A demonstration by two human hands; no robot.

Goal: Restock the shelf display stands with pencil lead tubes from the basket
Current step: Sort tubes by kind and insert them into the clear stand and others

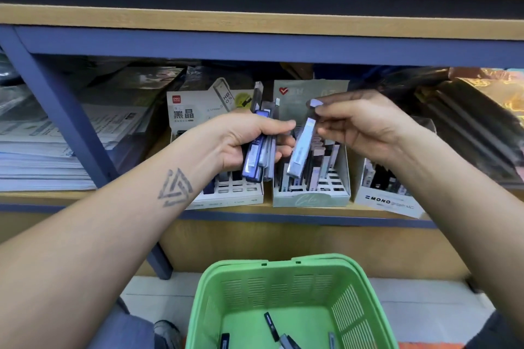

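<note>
My left hand grips a bundle of several pencil lead tubes, blue and grey, upright in front of the white deli display stand. My right hand pinches the top of one pale lilac tube, which hangs tilted over the slots of the green-grey middle stand. That stand holds several tubes. A white MONO stand sits to its right. Below, the green basket holds a few dark tubes on its floor.
The stands sit on a wooden shelf with a blue metal frame. Stacks of paper and plastic-wrapped packs lie at left, dark wrapped goods at right. A higher shelf board overhangs the stands.
</note>
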